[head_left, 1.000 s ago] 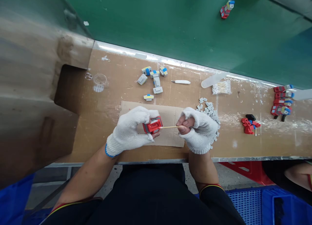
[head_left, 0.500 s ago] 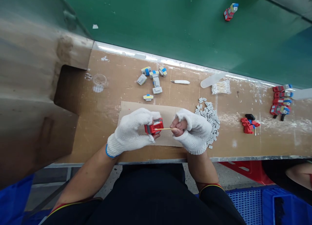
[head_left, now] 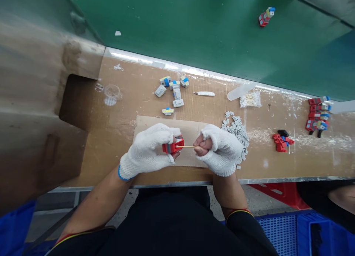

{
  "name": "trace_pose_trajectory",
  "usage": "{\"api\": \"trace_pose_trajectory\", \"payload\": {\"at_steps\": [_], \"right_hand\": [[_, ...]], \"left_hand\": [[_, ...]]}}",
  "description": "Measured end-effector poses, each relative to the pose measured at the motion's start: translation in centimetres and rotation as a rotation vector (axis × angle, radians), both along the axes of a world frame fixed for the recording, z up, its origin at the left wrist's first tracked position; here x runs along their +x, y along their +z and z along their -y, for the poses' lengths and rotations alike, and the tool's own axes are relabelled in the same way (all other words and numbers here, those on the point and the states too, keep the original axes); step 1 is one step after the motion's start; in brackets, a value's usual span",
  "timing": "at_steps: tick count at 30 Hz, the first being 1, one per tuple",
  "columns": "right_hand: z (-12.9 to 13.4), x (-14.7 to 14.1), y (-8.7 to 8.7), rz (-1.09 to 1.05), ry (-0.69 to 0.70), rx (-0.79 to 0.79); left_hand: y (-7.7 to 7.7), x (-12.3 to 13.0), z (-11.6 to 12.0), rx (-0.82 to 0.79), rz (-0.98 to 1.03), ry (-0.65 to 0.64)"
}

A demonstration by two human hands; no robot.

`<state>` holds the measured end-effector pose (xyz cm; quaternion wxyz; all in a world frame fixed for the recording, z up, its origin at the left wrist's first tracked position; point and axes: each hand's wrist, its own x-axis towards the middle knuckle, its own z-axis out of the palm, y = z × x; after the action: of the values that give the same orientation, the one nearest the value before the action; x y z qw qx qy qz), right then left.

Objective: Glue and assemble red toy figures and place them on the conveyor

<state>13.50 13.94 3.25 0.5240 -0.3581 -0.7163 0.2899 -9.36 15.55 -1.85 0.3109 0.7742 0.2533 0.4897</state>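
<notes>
My left hand (head_left: 151, 147), in a white knit glove with bare fingertips, is closed around a red and grey toy block (head_left: 174, 145). Gloved the same way, my right hand (head_left: 219, 148) pinches a cotton swab (head_left: 187, 147) between thumb and fingers. The swab's left tip meets the front of the red block. Both hands are above a cardboard sheet (head_left: 191, 160) near the bench's front edge. Just right of my right hand lies a heap of small grey plastic pieces (head_left: 239, 130), partly covered by the glove.
Several grey, blue and yellow toy parts (head_left: 175, 89) lie behind the sheet, beside a white-handled knife (head_left: 204, 94). A bag of cotton swabs (head_left: 250, 99) is further right. Red toy parts (head_left: 281, 142) and a row of toy figures (head_left: 317, 115) lie right. A metal panel (head_left: 41, 100) bounds the left.
The red block and my left hand appear slightly further left, largely with a small shift of the whole view. Both grips stay the same, with the swab tip still at the block.
</notes>
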Motion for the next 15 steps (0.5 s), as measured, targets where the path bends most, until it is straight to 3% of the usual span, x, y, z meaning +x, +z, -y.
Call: {"api": "trace_pose_trajectory", "payload": {"at_steps": [9,15], "right_hand": [[0.04,0.8,-0.6,0.083,-0.07,-0.009],[-0.23,0.66,-0.57,0.202,-0.054,0.102]], "left_hand": [[0.13,-0.15,0.28,0.052,-0.046,0.079],[0.53,-0.02,0.17,0.033,-0.04,0.071]]}}
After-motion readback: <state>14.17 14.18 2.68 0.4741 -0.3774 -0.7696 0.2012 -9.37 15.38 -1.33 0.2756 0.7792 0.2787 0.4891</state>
